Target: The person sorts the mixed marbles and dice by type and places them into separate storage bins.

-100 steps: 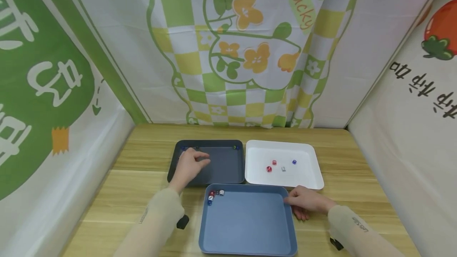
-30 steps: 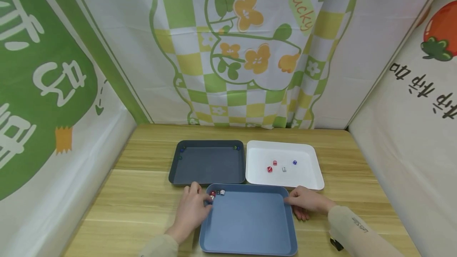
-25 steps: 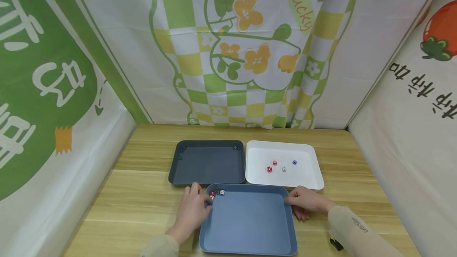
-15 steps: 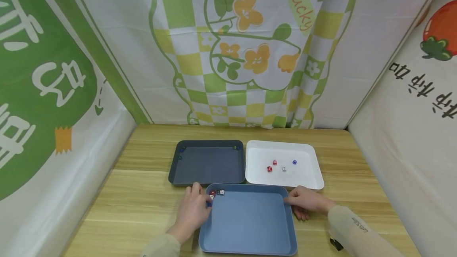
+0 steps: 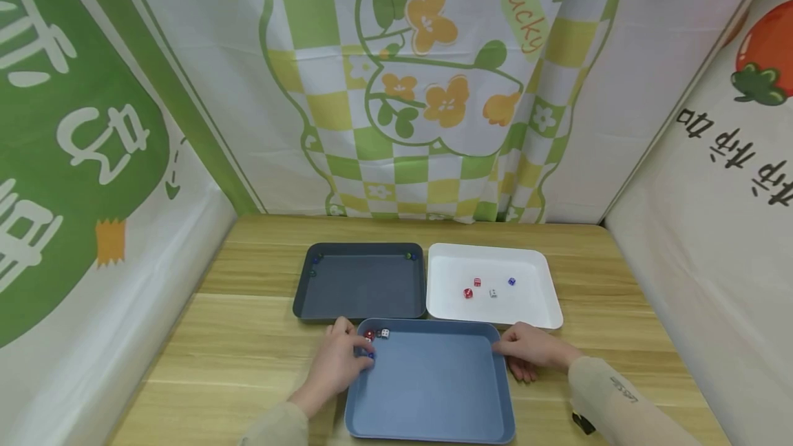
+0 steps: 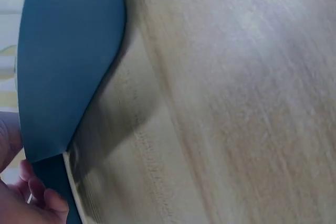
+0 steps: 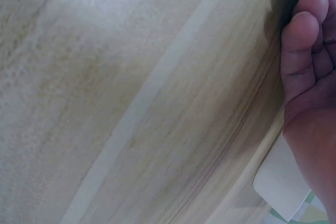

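**Now the small blue piece has come away from the wall in a pinch**

In the head view, the left hand reaches over the left wall of the blue-grey tray, its grip pinching the small blue piece between index finger and thumb. Half a second ago the piece lay close to that wall, mostly covered; it has since shifted slightly right with the fingers. The pick-up therefore seems secured, though whether the piece is off the tray floor cannot be told. A red die and a white die sit in the far left corner, near the fingertips. The right hand has stayed put, its grip closed over the right wall near the far end, apparently steadying the tray. Farther off, the dark tray lies left and the white tray right.

In the left wrist view, curled fingers show at the tray's outer wall; the blue piece is out of sight.

In the right wrist view, the fingers fold inward above the counter, and the white tray's corner appears beside the wrist; the hold on the wall is not visible here.
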### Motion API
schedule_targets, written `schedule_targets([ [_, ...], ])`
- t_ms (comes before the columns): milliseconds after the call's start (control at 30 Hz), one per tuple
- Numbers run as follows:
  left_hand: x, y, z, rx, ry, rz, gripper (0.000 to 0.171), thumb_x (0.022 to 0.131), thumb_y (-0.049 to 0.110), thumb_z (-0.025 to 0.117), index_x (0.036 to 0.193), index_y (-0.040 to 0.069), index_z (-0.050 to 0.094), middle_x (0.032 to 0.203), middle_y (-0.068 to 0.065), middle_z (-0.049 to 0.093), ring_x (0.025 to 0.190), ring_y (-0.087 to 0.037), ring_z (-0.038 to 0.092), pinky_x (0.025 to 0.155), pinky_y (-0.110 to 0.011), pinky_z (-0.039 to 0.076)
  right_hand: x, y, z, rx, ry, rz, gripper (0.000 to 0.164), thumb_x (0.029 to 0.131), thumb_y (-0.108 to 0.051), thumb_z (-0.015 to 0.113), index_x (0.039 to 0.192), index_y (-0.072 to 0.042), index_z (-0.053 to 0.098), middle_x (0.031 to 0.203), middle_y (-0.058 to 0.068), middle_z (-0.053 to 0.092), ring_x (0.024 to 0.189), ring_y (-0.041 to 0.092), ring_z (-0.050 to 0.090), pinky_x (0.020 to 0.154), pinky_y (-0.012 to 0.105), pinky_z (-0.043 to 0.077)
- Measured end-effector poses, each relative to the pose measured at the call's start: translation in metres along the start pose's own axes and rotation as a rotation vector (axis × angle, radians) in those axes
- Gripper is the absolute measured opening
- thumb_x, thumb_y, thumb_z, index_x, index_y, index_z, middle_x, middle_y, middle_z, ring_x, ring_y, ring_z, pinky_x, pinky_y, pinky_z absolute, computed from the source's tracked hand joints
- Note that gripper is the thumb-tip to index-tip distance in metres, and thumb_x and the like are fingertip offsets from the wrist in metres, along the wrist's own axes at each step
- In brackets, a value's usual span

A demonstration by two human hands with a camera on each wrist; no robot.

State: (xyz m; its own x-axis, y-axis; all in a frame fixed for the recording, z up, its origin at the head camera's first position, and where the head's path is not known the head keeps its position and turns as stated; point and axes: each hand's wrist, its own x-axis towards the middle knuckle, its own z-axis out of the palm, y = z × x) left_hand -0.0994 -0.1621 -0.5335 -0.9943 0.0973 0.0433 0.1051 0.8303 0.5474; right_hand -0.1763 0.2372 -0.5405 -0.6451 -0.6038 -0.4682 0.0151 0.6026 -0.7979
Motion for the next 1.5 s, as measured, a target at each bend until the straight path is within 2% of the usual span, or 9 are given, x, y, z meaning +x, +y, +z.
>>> schedule_targets([
  [167,0.005,-0.002,-0.003,-0.153,-0.03,-0.027,0.014,0.074,0.011,0.09,0.084,0.018,0.082,0.093,0.0,0.038,0.089,-0.021,0.037,0.073,-0.03,0.036,-0.001,-0.001,0.0,0.0,0.001,0.003,0.052,0.104,-0.035,0.056,0.065,-0.003,0.066,0.053,0.002,0.061,0.041,0.009,0.053,0.041,0.021,0.044],
  [433,0.014,-0.003,-0.008,-0.323,-0.053,-0.062,0.011,0.078,0.009,0.088,0.086,0.014,0.083,0.091,0.0,0.032,0.091,-0.022,0.034,0.073,-0.028,0.035,-0.001,-0.001,0.001,-0.002,0.001,-0.001,0.054,0.104,-0.035,0.055,0.065,0.0,0.066,0.052,0.001,0.061,0.04,0.009,0.053,0.041,0.02,0.043],
  [600,0.022,-0.006,-0.013,-0.401,-0.074,-0.082,0.01,0.081,0.01,0.087,0.089,0.014,0.083,0.091,-0.003,0.04,0.088,-0.022,0.041,0.069,-0.026,0.041,0.0,0.0,0.001,-0.005,0.005,0.001,0.055,0.104,-0.035,0.056,0.067,0.004,0.066,0.052,0.002,0.06,0.04,0.009,0.052,0.041,0.021,0.042],
  [733,0.03,-0.008,-0.017,-0.419,-0.06,-0.086,0.011,0.081,0.011,0.087,0.09,0.017,0.083,0.091,-0.003,0.045,0.087,-0.02,0.043,0.067,-0.025,0.045,0.0,-0.001,0.001,-0.005,0.007,0.003,0.055,0.104,-0.034,0.056,0.067,0.004,0.066,0.051,0.002,0.06,0.04,0.009,0.052,0.041,0.021,0.042],
  [1033,0.052,-0.008,-0.029,-0.383,-0.048,-0.092,0.014,0.086,0.016,0.084,0.1,0.015,0.082,0.1,-0.001,0.051,0.095,-0.021,0.046,0.079,-0.034,0.045,0.001,0.001,0.001,0.003,0.01,0.013,0.054,0.104,-0.035,0.056,0.065,0.001,0.066,0.051,0.001,0.06,0.04,0.009,0.053,0.041,0.021,0.044],
  [1333,0.076,-0.015,-0.032,-0.43,-0.026,-0.095,0.02,0.088,0.019,0.082,0.107,0.014,0.081,0.103,-0.003,0.054,0.094,-0.021,0.05,0.081,-0.035,0.046,0.0,0.0,0.0,0.016,0.008,0.016,0.054,0.104,-0.034,0.056,0.066,0.002,0.066,0.052,0.002,0.06,0.04,0.01,0.054,0.042,0.021,0.045],
  [1500,0.085,-0.019,-0.034,-0.451,-0.012,-0.089,0.021,0.088,0.018,0.082,0.108,0.011,0.081,0.101,-0.004,0.056,0.093,-0.022,0.052,0.077,-0.033,0.047,-0.001,-0.002,0.001,0.018,0.002,0.023,0.053,0.104,-0.035,0.055,0.065,-0.001,0.066,0.052,0.001,0.061,0.041,0.01,0.054,0.042,0.021,0.044],
])
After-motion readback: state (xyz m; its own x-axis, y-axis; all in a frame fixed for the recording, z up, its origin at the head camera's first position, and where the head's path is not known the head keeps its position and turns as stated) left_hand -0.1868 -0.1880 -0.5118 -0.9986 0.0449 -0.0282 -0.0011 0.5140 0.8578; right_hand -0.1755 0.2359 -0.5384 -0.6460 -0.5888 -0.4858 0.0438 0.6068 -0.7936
